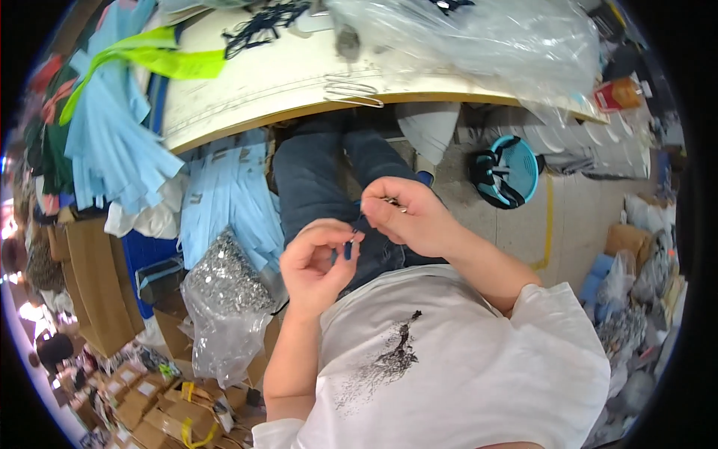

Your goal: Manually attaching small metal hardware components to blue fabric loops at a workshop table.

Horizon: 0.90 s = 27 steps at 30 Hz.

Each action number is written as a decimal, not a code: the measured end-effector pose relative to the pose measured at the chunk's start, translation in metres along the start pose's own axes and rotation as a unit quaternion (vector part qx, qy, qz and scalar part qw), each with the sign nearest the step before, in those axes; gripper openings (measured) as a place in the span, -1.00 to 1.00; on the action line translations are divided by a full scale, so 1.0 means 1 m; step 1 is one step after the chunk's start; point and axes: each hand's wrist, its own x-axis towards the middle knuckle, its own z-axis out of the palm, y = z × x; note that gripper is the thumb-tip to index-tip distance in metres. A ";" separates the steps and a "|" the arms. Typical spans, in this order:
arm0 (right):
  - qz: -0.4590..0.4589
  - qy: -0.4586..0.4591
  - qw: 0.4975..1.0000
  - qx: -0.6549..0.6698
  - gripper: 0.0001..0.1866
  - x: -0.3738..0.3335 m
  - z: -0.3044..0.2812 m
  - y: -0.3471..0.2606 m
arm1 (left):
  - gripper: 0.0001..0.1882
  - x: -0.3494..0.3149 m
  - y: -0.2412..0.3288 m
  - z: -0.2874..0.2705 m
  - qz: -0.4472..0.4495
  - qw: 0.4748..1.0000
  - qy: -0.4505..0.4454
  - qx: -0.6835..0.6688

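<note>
While the person sits at the table (247, 97), both hands meet over the lap. The left hand (314, 262) pinches a small dark strap (348, 247) between thumb and forefinger, with a tiny metal piece at its tip. The right hand (411, 217) is curled just beside it, fingertips pinching the strap's upper end near something shiny. A clear bag of silver parts (224, 292) sits to the left, under blue strips (112, 142).
</note>
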 end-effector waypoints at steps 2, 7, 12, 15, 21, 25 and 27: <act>-0.007 0.018 1.000 0.008 -0.81 -0.003 -0.001 0.000 | -0.67 0.002 -0.001 0.000 -0.003 1.000 -0.020 -0.005; -0.005 0.007 1.000 -0.013 -0.79 -0.008 -0.009 -0.003 | -0.71 0.002 0.005 0.006 -0.034 0.998 -0.039 -0.042; -0.002 -0.005 1.000 -0.026 -0.79 -0.011 -0.010 -0.008 | -0.74 -0.001 0.002 0.007 -0.052 0.998 -0.012 -0.046; -0.022 -0.005 0.997 -0.068 -0.79 -0.011 -0.010 -0.013 | -0.75 0.002 0.011 0.012 -0.104 0.994 0.028 0.012; -0.152 -0.014 0.976 -0.153 -0.83 -0.008 -0.009 0.000 | -0.77 0.010 0.011 0.012 -0.145 0.988 0.019 0.046; -0.121 -0.017 0.982 -0.142 -0.82 -0.010 -0.009 -0.006 | -0.79 0.008 0.009 0.010 -0.126 0.991 0.019 0.039; -0.097 -0.021 0.988 -0.119 -0.81 -0.012 -0.010 -0.010 | -0.79 0.007 0.009 0.011 -0.130 0.991 0.019 0.039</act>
